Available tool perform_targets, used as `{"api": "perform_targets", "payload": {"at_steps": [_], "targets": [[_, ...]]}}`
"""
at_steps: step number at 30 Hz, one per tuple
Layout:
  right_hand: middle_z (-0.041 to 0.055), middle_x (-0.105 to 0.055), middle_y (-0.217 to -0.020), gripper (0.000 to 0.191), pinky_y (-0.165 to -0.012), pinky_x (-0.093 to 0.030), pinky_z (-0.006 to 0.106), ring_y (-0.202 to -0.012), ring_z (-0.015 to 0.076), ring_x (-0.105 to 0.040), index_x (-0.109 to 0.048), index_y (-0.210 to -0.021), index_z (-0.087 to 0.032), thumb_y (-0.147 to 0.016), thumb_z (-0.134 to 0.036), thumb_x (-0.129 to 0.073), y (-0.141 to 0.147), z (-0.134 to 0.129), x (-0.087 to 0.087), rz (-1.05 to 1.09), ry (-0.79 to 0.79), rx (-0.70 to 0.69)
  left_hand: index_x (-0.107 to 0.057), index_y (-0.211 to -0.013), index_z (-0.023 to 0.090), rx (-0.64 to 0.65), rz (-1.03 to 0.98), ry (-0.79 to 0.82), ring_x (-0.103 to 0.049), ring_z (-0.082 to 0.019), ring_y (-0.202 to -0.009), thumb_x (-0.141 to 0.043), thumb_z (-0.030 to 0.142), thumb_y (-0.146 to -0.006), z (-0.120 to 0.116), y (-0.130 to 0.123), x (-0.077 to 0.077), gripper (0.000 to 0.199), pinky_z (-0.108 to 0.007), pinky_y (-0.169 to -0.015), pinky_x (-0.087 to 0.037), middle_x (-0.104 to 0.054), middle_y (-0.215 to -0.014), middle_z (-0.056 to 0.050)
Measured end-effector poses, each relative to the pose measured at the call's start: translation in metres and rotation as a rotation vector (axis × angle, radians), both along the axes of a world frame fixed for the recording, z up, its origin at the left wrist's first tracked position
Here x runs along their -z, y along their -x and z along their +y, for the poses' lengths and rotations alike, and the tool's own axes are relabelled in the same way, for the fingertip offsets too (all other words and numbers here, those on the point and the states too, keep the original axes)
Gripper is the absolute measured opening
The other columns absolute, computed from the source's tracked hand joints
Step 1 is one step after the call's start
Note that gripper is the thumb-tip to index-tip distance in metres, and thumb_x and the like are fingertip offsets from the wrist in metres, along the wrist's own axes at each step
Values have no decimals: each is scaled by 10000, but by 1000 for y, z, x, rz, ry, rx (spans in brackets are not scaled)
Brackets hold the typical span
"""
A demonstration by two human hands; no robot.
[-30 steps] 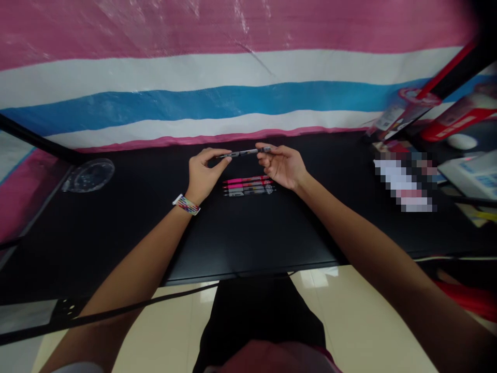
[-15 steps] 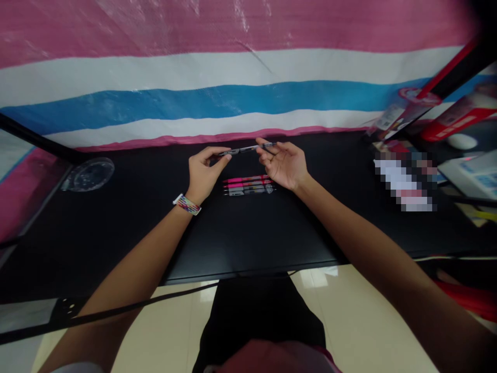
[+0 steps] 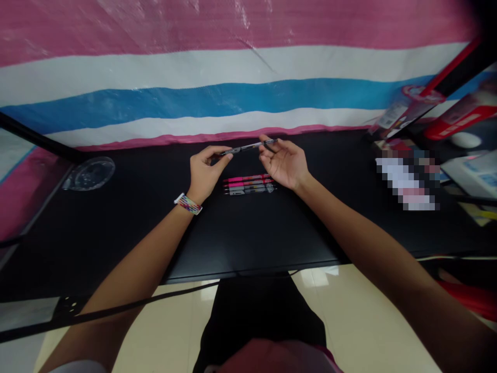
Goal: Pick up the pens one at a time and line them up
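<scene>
Between both hands I hold a slim pen (image 3: 248,147) with a dark, partly clear barrel, raised over the black desk. The thumb and fingers of my left hand (image 3: 205,171) pinch its left end; a patterned band circles that wrist. My right hand (image 3: 286,161), palm turned up, has its fingers around the pen's right end. Just below, several pens lie side by side on the desk: pink pens (image 3: 246,181) at the back and a grey, clear-barrelled pen (image 3: 248,191) nearest me. Their right tips reach close to my right hand.
A round clear plastic lid or dish (image 3: 93,173) sits at the desk's left. On the right stand a clear cup (image 3: 404,111), a red-labelled container (image 3: 460,116) and a white rounded object (image 3: 466,140). A striped sheet (image 3: 233,98) hangs behind the black desk (image 3: 252,238).
The held pen's right end has risen slightly, so the pen tilts a bit more. Both hands keep nearly the same places, and the pens on the desk have not moved.
</scene>
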State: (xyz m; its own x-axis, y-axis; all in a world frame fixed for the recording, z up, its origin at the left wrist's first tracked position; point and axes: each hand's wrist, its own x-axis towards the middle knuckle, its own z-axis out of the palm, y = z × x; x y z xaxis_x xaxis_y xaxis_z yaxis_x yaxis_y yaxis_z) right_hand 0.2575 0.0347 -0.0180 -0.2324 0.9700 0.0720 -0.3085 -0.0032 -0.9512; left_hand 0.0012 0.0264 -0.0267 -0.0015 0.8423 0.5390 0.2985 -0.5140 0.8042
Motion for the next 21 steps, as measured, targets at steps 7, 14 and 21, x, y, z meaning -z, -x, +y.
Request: {"api": "perform_targets", "payload": {"at_steps": [7,14,21], "targets": [[120,-801,-1063,385,-983,-692,416,-1124,273,-790,-762,-1208,-202,-973,-502,-710,1,1,3,56,53,27,-884,-1075,251,5,-32,23,-815,-237,-1011,-895,448,-942,-1,-1,-1,238,-391,-959,-657,-881,-1104,-72],[125,-805,-1049,448,-947,-700,434,-1124,295,-792,-766,-1223,-199,-977,-571,-718,1,1,3,77,17,27,-883,-1069,241,7,-22,29,-815,-233,-997,-894,446,-947,-1,-2,-2,238,-382,-949,-653,-880,-1091,-72],[97,-791,-994,404,-892,-692,415,-1018,266,-795,-755,-1193,-220,-971,-557,-735,1,2,4,32,-2,26,-882,-1073,245,27,-30,21,-816,-237,-1026,-891,371,-956,-1,-2,-1,172,-382,-960,-644,-875,-1103,-66]]}}
